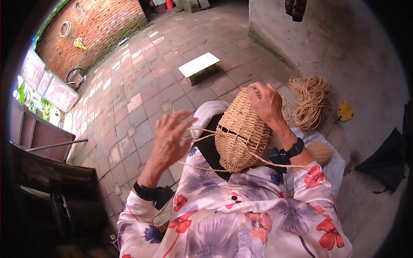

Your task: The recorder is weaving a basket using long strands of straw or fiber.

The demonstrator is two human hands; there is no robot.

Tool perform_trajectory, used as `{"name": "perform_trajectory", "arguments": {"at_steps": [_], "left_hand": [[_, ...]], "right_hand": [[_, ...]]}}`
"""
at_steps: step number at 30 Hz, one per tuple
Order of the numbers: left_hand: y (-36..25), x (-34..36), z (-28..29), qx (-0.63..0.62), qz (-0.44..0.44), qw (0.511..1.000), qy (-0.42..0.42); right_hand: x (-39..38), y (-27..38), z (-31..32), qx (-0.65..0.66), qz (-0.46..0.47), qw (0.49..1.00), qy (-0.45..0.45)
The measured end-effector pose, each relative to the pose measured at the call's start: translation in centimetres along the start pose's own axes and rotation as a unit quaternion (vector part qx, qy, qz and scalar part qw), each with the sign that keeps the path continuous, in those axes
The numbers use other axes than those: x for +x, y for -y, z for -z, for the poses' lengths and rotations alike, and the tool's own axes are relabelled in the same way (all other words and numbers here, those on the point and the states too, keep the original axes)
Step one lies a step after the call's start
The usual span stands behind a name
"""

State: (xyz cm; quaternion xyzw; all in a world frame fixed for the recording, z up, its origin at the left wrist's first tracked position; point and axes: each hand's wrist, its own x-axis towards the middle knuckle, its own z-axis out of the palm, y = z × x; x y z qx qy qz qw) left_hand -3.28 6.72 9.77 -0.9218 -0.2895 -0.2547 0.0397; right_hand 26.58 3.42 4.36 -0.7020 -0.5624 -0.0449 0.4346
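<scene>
A woven straw-coloured basket [238, 150] lies on my lap with its narrower end pointing away from me. My right hand [267, 105] is closed around the rim at that far end. To the left of the basket, my left hand [168, 136] hovers with fingers spread, slightly blurred. Loose cord ends stretch from the weave toward it; whether one touches the fingers I cannot tell. A twisted straw cord [282, 164] crosses the basket's near side and runs right beneath my right forearm. Black cloth [208, 146] lies under the basket.
A tangled bundle of straw cord [310, 103] lies on the ground at right, near a yellow object [345, 111]. A round tan item [320, 153] rests on white cloth. A low white-topped bench [199, 64] stands ahead. A black umbrella [385, 161] is at far right.
</scene>
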Motion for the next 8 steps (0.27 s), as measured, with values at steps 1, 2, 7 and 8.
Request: {"name": "perform_trajectory", "arguments": {"at_steps": [1, 2, 7, 8], "left_hand": [[-1.2, 0.3, -0.1, -0.031, -0.024, 0.999, 0.032], [-2.1, 0.5, -0.3, -0.059, -0.047, 0.995, 0.064], [-2.9, 0.0, -4.7, -0.246, 0.034, 0.959, 0.134], [-3.0, -0.1, -5.0, -0.276, 0.077, 0.941, 0.183]], "right_hand": [[-0.1, 0.0, 0.2, -0.003, 0.000, 1.000, 0.001], [-0.1, 0.2, 0.4, 0.002, -0.006, 1.000, 0.000], [0.1, 0.8, 0.4, 0.002, -0.013, 1.000, 0.015], [0.0, 0.9, 0.5, -0.005, -0.020, 1.000, 0.023]]}}
